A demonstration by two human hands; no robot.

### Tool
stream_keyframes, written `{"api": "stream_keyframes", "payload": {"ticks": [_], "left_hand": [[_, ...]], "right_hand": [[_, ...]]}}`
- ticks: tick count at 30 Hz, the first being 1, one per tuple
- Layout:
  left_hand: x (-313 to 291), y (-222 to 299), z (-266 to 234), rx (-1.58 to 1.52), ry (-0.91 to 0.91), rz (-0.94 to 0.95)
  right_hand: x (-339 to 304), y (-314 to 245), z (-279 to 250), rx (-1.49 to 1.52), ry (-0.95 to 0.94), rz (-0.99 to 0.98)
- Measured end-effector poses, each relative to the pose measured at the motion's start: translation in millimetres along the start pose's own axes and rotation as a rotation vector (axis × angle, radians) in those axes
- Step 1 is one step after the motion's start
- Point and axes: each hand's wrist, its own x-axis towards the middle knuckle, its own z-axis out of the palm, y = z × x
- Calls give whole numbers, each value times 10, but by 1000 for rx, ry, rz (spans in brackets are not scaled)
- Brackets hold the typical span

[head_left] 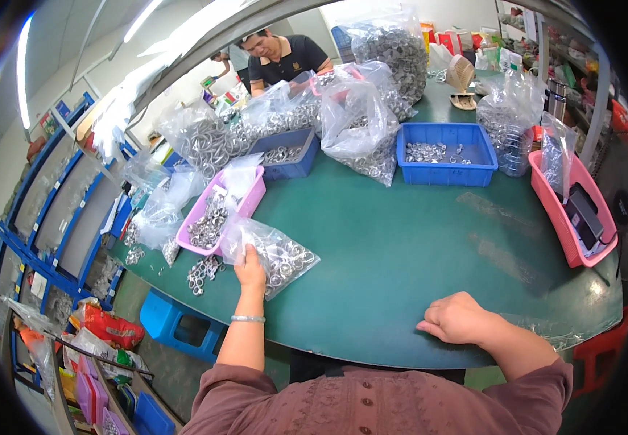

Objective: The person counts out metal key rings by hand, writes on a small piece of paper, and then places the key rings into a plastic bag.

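Note:
My left hand [250, 272] grips the gathered upper part of a clear plastic bag [278, 255] of silvery metal rings. The bag lies tilted on the green table, against the near end of a pink tray [247, 194]. Loose metal rings [211, 223] fill that tray, and a small pile of rings [201, 274] lies on the table by my left wrist. At the right, near the table's front edge, my right hand [457, 317] is curled into a fist. Whatever its fingers may hold is hidden.
Blue trays [447, 174] with metal parts stand farther back, among large clear bags [361, 116] of parts. A pink basket [582, 250] holding a dark device is at the right. Across the table sits another person [285, 59]. A blue stool [176, 326] stands below the table's left edge.

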Motion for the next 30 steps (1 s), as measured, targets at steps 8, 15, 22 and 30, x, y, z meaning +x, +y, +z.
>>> {"api": "stream_keyframes", "payload": {"ticks": [8,15,22,30], "left_hand": [[12,-97,-113,-48,-16,-22],[-34,20,-5,-28,7,4],[-10,-27,-87,-29,-14,-37],[-28,-24,-15,-40,-27,19]], "right_hand": [[13,74,-72,105,11,53],[18,107,-99,97,-43,71],[22,116,-81,121,-5,57],[8,120,-77,118,4,67]]}}
